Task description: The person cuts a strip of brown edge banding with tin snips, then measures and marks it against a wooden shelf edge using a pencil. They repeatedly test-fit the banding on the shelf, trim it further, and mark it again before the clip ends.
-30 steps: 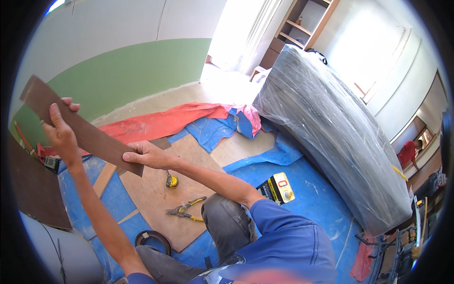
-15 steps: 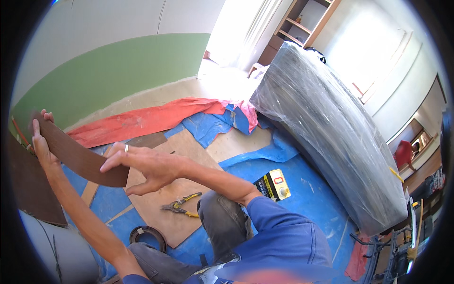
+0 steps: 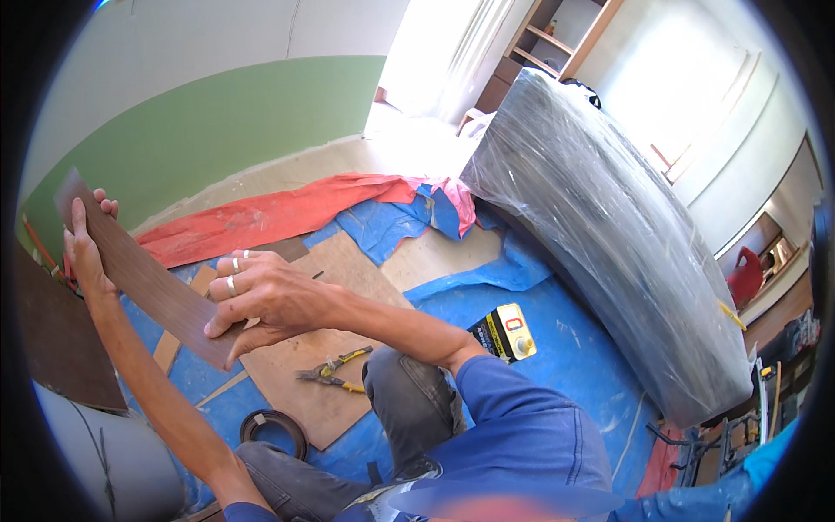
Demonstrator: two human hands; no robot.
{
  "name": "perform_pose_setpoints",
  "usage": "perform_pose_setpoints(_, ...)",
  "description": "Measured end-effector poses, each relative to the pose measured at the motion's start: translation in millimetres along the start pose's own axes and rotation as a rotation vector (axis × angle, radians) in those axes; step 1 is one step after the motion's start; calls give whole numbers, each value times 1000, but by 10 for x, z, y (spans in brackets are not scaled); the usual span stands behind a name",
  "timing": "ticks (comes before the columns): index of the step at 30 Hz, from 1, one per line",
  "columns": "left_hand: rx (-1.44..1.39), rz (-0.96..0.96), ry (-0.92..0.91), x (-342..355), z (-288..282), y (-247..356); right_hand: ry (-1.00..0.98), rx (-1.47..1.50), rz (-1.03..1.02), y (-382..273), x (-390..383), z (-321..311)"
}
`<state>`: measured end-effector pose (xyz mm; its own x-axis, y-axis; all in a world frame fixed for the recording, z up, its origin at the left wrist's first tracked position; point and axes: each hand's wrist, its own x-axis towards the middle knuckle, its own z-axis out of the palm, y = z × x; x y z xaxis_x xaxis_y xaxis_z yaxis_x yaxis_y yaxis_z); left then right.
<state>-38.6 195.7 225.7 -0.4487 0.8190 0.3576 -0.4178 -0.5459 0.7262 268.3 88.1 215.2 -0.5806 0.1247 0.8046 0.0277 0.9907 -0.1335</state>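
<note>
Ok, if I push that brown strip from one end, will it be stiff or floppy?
Probably springy: the brown strip reaches from the left hand to the right hand without hanging limp, yet looks thin enough to bow. That thinness also suggests it's light for its length. Its broad face seems smooth, so it could slip in a loose grip.

The camera sits on the person's head, the left one of two side by side. It looks down and ahead, so the person's arms (image 3: 404,329) are close, coming in from 5 and 7 o'clock. The left hand (image 3: 85,252) shows at 9 o'clock, the right hand (image 3: 283,300) between 8 and 9, nearer the middle. Farther off are the green wall (image 3: 226,139) at 10 o'clock and a bright opening (image 3: 422,74) at 12. The wide lens bends straight lines.
</note>
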Motion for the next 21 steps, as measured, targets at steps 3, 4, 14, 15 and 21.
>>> perform_pose_setpoints(3, 182, 59, -66, -147, 182, 137, -37, 182, 159, 101, -69, 171)
perform_pose_setpoints(4, 237, 79, -100, -185, 232, 167, -86, 224, 231, 139, -96, 209)
perform_pose_setpoints(14, 180, 155, 70, -48, 35, 262, 151, 342, 191, -35, -45, 49)
perform_pose_setpoints(15, 207, 164, 68, -14, -15, 249, 194, 397, 161, -61, -21, 37)
perform_pose_setpoints(21, 241, 105, -32, 66, 19, 33, 105, 549, 253, -30, -50, 117)
